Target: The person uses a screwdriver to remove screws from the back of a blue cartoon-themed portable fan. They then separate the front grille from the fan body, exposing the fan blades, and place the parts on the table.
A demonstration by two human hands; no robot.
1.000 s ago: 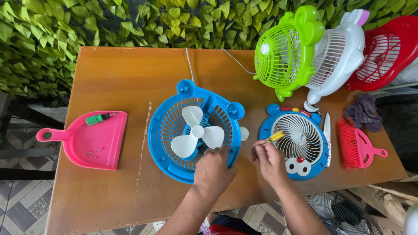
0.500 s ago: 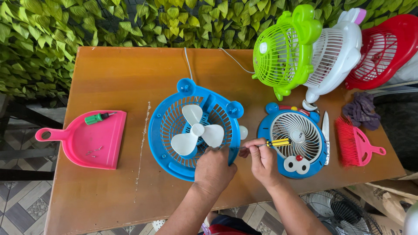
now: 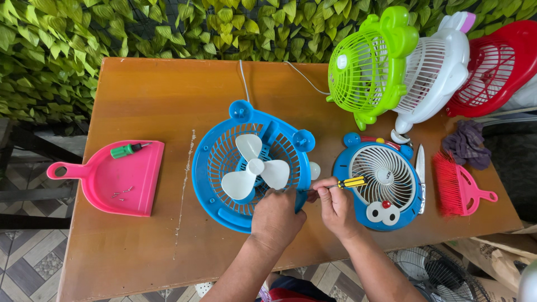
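Screwdriver (image 3: 348, 182) at blue fan (image 3: 224, 168) rim

No screens, no signs.

Labels: round white hub badge (image 3: 385, 175) at the centre of the blue grille (image 3: 403, 216), 3 o'clock on the table; its print is too small to tell. A second round white badge (image 3: 342, 61) sits at the centre of the green fan (image 3: 372, 84), 1 o'clock.

Packages: brown cardboard (image 3: 492, 257), flat-sided, on the floor at 4 o'clock past the table edge, mostly cut off by the frame.
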